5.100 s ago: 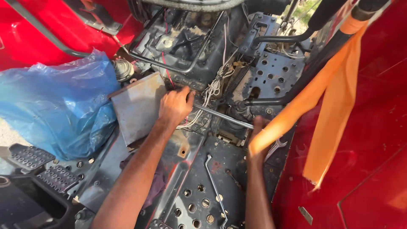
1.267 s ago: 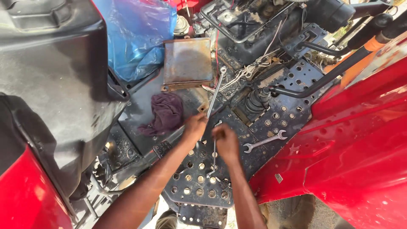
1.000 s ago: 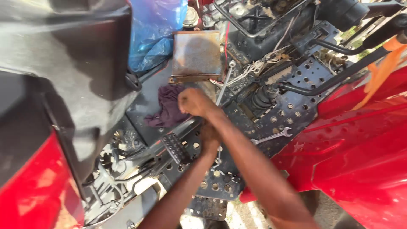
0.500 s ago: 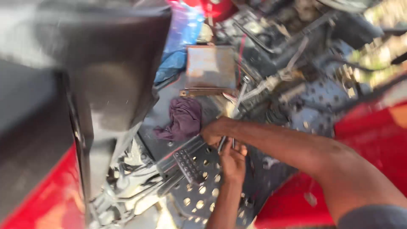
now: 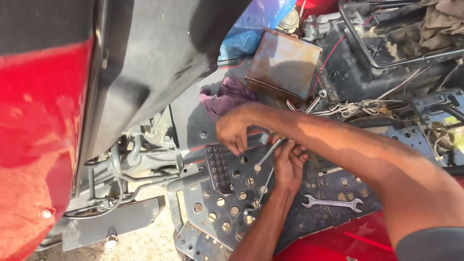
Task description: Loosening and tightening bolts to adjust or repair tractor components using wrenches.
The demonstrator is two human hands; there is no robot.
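Slim metal rod point(image 5: 270, 150): silver, long, lying diagonal from 1 o'clock down to 7 o'clock across perforated footplate point(image 5: 227, 198). Upper part pinched between both hands; lower end resting on dark plate holes.

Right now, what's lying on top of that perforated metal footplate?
On the perforated footplate lie an open-ended spanner and a thin metal rod. The left hand and right hand cover whatever sits beneath them.

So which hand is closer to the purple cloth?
The right hand. It is just below the purple cloth, with its arm crossing over from the right. The left hand is farther down and to the right, at the metal rod.
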